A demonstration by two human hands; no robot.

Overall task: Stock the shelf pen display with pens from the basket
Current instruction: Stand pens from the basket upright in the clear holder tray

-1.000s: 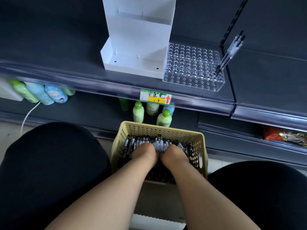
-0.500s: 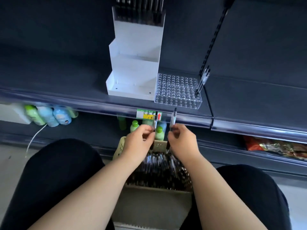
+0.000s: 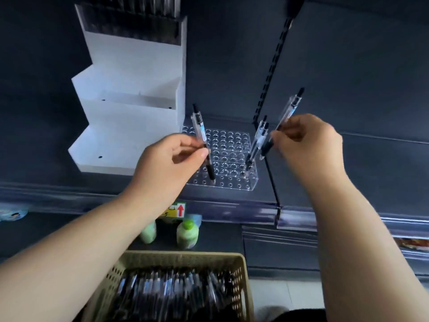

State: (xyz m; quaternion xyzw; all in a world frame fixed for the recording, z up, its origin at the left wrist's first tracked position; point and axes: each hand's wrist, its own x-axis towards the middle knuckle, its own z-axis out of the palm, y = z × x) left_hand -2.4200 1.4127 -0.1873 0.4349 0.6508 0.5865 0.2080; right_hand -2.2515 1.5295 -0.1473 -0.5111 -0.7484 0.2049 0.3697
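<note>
A clear acrylic pen display with many round holes sits on the dark shelf. Two pens stand in holes at its right side. My left hand pinches a clear black-tipped pen upright, its tip over the display's front rows. My right hand pinches another pen, tilted to the right, its tip just beyond the display's right edge beside the standing pens. A beige perforated basket full of pens sits below between my arms.
A white stepped organizer stands left of the display, dark pens in its top tier. A slotted upright and a divider run along the display's right. Green bottles and a yellow price tag sit on and under the shelf lip.
Both hands have come up out of the basket, each with one pen, and now hold them over the clear display. The view has tilted up toward the shelf.
</note>
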